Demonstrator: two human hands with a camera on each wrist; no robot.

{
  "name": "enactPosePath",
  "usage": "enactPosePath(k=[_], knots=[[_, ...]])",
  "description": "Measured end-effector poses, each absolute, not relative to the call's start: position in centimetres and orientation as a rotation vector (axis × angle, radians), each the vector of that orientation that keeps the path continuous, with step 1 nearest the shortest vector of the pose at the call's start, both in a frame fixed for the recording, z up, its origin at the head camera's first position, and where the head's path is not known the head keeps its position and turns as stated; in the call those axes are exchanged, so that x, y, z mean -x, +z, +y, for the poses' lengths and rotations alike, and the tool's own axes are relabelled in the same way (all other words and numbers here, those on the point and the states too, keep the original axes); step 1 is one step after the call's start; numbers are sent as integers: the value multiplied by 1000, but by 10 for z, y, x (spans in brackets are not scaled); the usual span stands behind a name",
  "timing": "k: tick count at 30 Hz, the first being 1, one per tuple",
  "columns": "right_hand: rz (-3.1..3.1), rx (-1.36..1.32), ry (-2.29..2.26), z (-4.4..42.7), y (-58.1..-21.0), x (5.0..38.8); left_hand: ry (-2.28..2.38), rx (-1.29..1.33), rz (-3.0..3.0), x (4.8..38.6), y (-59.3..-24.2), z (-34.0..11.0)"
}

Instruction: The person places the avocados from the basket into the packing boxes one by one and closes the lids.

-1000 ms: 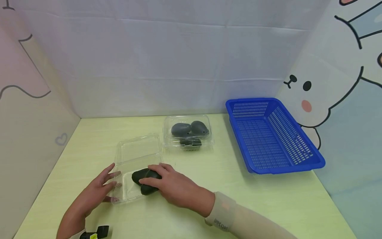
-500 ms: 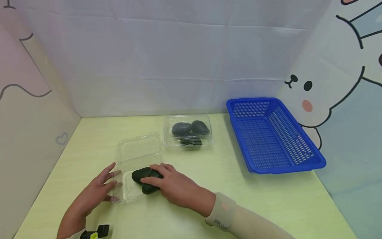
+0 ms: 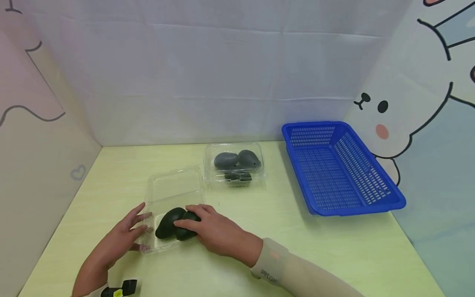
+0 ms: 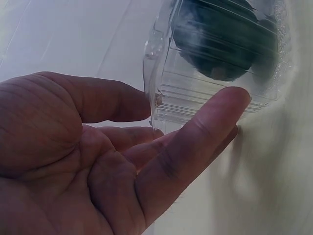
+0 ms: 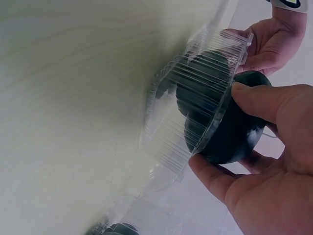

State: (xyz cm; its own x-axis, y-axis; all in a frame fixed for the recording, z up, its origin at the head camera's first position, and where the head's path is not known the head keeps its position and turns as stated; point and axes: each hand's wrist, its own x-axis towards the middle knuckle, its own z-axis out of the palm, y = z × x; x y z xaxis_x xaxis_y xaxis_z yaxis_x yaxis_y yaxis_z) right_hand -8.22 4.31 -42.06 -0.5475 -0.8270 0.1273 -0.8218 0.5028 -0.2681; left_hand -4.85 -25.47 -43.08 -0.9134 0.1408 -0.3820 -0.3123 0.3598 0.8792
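Note:
A clear plastic clamshell box [image 3: 174, 200] lies with its lid [image 3: 174, 183] folded back. A dark green avocado [image 3: 168, 226] rests in its base. My right hand [image 3: 220, 231] grips a second avocado [image 3: 184, 235] at the box's right side, thumb and fingers around it; the right wrist view shows this avocado [image 5: 234, 134] partly above the rim. My left hand [image 3: 120, 237] touches the box's left end with spread, fairly straight fingers. In the left wrist view, its fingers [image 4: 200, 127] lie along the ribbed wall [image 4: 178, 100].
Behind, a closed clear box [image 3: 233, 181] holds several dark avocados [image 3: 225, 160]. To the right stands a blue perforated plastic basket [image 3: 339, 177]. A white cloth wall [image 3: 222, 82] borders the table [image 3: 334, 251] at the back.
The loose avocado in the box has turned, its narrow end now pointing down-left toward the front. My right hand still grips its avocado, shifted very slightly. The left hand stays at the box.

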Motion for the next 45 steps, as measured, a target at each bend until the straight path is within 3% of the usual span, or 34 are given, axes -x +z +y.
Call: enactPosePath(k=[45], knots=[[2752, 1454, -353, 39, -432, 82, 1577, 142, 2252, 48, -433, -257]])
